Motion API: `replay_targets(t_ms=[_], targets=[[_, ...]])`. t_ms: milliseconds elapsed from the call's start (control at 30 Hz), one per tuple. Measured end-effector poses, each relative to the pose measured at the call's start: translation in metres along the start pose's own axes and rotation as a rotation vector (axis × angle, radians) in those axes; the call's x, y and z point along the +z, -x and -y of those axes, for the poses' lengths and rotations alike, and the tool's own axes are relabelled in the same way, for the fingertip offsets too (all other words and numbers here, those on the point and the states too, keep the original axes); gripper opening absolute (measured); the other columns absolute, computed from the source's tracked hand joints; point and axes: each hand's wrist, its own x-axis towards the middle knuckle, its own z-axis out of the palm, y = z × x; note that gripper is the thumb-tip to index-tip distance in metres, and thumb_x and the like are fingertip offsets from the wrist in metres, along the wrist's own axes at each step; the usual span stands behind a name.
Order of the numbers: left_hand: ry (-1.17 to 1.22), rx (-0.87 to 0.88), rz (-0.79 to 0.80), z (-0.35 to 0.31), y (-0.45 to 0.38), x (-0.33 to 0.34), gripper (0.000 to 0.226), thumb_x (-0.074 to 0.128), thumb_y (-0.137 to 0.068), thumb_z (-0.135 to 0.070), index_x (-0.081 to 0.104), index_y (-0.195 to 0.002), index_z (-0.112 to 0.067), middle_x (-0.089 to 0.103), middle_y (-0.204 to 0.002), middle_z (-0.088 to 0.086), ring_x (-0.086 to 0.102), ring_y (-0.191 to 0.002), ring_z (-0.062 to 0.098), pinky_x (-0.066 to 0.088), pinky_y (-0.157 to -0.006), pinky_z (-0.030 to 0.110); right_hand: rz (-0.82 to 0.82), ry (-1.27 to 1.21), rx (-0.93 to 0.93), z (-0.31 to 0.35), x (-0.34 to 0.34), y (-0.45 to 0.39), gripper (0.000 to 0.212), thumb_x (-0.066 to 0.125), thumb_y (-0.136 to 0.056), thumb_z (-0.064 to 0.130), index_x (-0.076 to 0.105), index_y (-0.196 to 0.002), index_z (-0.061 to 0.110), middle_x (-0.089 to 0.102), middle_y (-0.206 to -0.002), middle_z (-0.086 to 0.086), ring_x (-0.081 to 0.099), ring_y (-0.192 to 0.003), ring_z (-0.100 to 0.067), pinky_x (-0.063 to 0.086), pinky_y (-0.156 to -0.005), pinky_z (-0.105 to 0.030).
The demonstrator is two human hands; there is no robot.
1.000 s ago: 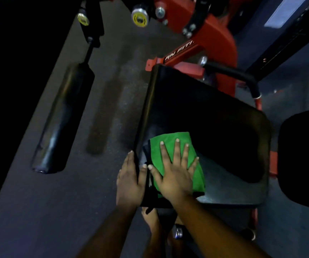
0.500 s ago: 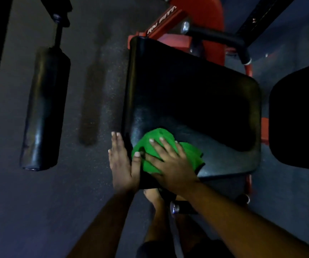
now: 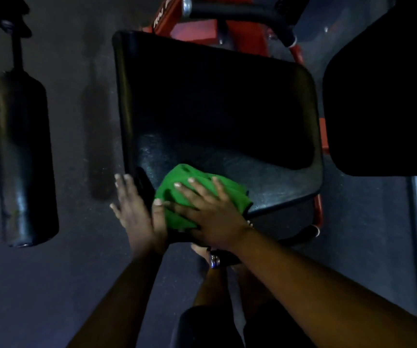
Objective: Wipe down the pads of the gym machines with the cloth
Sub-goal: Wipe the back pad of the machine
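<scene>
A broad black seat pad (image 3: 217,116) on a red-framed gym machine (image 3: 260,43) fills the scene above a dark rubber floor (image 3: 76,259), with a black roller pad (image 3: 22,156) hanging well off to its left. A bunched green cloth (image 3: 177,194) lies on the pad's near left corner — pinned there by the person's right hand (image 3: 210,212), fingers spread flat across it. The left hand (image 3: 137,209) rests against the pad's left edge, fingers straight and released, thumb touching the cloth.
</scene>
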Motion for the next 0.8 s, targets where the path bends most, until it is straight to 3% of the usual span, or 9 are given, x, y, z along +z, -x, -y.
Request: replay_targets(t_ms=[100, 200, 300, 333, 433, 500, 667, 800], targets=[[-0.376, 0.228, 0.162, -0.021, 0.003, 0.019, 0.080, 0.036, -0.097, -0.059, 0.021, -0.161, -0.014, 0.012, -0.170, 0.011, 0.010, -0.157, 0.029, -0.004, -0.118, 0.070, 0.026, 0.041, 0.345, -0.071, 0.008, 0.046, 0.071, 0.033, -0.094, 0.071, 0.018, -0.158, 0.047, 0.019, -0.170, -0.002, 0.019, -0.155, -0.031, 0.019, -0.114, -0.073], [-0.543, 0.401, 0.255, -0.033, -0.004, 0.037, 0.079, 0.035, -0.098, -0.065, 0.026, -0.160, -0.018, 0.014, -0.170, 0.010, 0.009, -0.158, 0.027, -0.007, -0.118, 0.069, 0.072, -0.053, 0.785, -0.146, -0.003, 0.074, 0.072, 0.013, -0.095, 0.077, -0.002, -0.159, 0.048, -0.001, -0.172, 0.001, 0.000, -0.158, -0.027, 0.009, -0.119, -0.070], [-0.674, 0.453, 0.286, -0.035, -0.015, 0.045, 0.079, 0.034, -0.099, -0.067, 0.027, -0.160, -0.018, 0.013, -0.170, 0.011, 0.008, -0.158, 0.027, -0.005, -0.118, 0.071, 0.021, -0.184, 1.082, -0.146, -0.010, 0.051, 0.075, 0.005, -0.095, 0.075, 0.002, -0.161, 0.041, -0.004, -0.172, -0.003, -0.007, -0.158, -0.029, 0.014, -0.118, -0.070], [-0.700, 0.453, 0.293, -0.034, -0.018, 0.043, 0.079, 0.032, -0.099, -0.068, 0.026, -0.161, -0.018, 0.013, -0.170, 0.011, 0.007, -0.158, 0.027, -0.005, -0.118, 0.072, -0.008, -0.187, 1.082, -0.124, -0.009, 0.042, 0.074, 0.005, -0.096, 0.071, 0.004, -0.161, 0.038, 0.000, -0.172, -0.005, -0.004, -0.158, -0.030, 0.017, -0.117, -0.070], [-0.722, 0.460, 0.319, -0.034, -0.030, 0.041, 0.079, 0.030, -0.098, -0.068, 0.028, -0.160, -0.018, 0.014, -0.170, 0.011, 0.007, -0.158, 0.027, -0.008, -0.117, 0.072, -0.005, -0.202, 0.849, -0.060, 0.000, 0.045, 0.064, 0.018, -0.102, 0.063, 0.006, -0.161, 0.041, 0.006, -0.172, -0.002, 0.000, -0.158, -0.027, 0.013, -0.118, -0.065], [-0.745, 0.470, 0.336, -0.033, -0.041, 0.039, 0.079, 0.029, -0.097, -0.068, 0.030, -0.160, -0.019, 0.016, -0.170, 0.011, 0.008, -0.158, 0.027, -0.007, -0.116, 0.073, 0.008, -0.193, 0.813, -0.075, -0.003, 0.059, 0.063, 0.020, -0.103, 0.061, 0.007, -0.161, 0.041, 0.006, -0.172, 0.000, 0.002, -0.158, -0.025, 0.009, -0.120, -0.064], [-0.762, 0.478, 0.263, -0.033, -0.088, 0.031, 0.081, 0.030, -0.096, -0.068, 0.028, -0.160, -0.019, 0.015, -0.170, 0.011, 0.006, -0.158, 0.026, -0.004, -0.116, 0.075, -0.026, -0.209, 1.219, -0.190, -0.021, 0.013, 0.068, 0.022, -0.104, 0.059, 0.001, -0.163, 0.032, -0.008, -0.172, -0.005, -0.004, -0.158, -0.030, 0.009, -0.120, -0.067], [-0.734, 0.445, 0.279, -0.034, -0.110, 0.032, 0.085, 0.028, -0.095, -0.073, 0.019, -0.162, -0.021, 0.004, -0.171, 0.009, -0.004, -0.158, 0.022, -0.003, -0.117, 0.073, -0.118, -0.280, 1.238, -0.229, -0.037, -0.053, 0.067, 0.023, -0.104, 0.060, 0.003, -0.163, 0.035, -0.008, -0.172, -0.003, -0.009, -0.157, -0.030, 0.004, -0.121, -0.063]])
